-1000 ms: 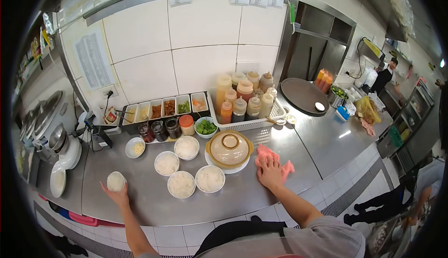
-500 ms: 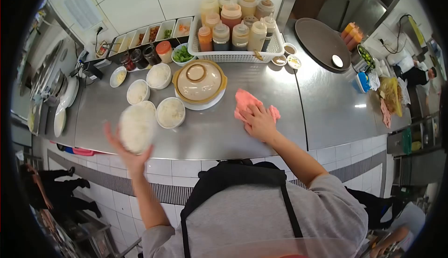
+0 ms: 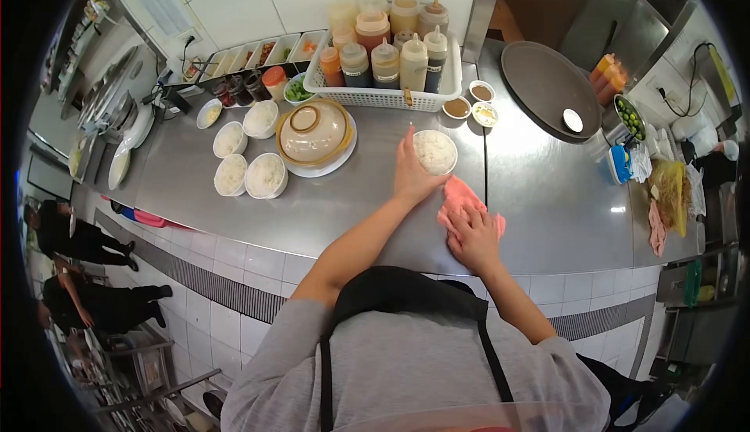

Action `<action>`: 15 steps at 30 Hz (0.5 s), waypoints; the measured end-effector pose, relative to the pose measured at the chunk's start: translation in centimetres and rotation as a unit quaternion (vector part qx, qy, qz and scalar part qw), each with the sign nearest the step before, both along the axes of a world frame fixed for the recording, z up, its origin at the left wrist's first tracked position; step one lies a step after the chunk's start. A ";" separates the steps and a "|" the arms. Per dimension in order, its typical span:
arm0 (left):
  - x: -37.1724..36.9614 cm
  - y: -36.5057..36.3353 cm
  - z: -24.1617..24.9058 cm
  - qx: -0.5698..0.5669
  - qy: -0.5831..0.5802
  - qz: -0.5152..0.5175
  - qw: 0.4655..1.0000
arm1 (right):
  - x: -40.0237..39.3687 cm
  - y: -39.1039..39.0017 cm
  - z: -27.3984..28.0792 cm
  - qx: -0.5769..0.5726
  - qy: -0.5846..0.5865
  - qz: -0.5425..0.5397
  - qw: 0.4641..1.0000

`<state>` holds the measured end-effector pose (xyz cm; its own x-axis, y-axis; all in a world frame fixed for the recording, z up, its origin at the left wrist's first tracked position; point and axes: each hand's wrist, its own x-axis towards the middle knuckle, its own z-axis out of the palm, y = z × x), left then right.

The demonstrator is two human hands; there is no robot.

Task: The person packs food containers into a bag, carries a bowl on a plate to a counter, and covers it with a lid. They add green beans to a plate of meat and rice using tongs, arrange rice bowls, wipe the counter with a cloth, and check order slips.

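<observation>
My left hand (image 3: 416, 173) is wrapped round the near left side of a white bowl of rice (image 3: 435, 152), right of the middle of the steel counter. Just below and to the right, my right hand (image 3: 474, 237) presses with bent fingers on a pink cloth (image 3: 461, 200). The cloth lies close to the bowl. Further left stand a lidded clay pot (image 3: 315, 133) on a white plate (image 3: 349, 153) and several bowls of rice (image 3: 266, 176).
A white basket (image 3: 375, 98) of sauce bottles stands at the back, with three small sauce dishes (image 3: 457, 108) beside it. A round dark tray (image 3: 543, 88) lies at the right. Two people (image 3: 86, 233) are at the far left.
My left hand has carried the bowl of rice rightward from the left group. My right hand and the cloth have shifted right and nearer the front edge. The view has turned slightly.
</observation>
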<state>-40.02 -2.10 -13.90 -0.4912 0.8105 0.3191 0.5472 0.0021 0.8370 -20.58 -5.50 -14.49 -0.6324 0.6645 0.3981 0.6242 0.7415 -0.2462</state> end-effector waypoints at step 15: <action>-11.3 -20.9 0.4 0.106 -0.012 0.217 0.970 | -13.3 -3.5 1.6 -0.085 0.165 0.366 0.912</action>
<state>-51.29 -22.97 -13.51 -0.7813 0.4423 0.4403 0.5136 0.0548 0.8563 -33.93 -9.02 -12.87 -0.7953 0.1811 0.5785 -0.1527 0.8637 -0.4804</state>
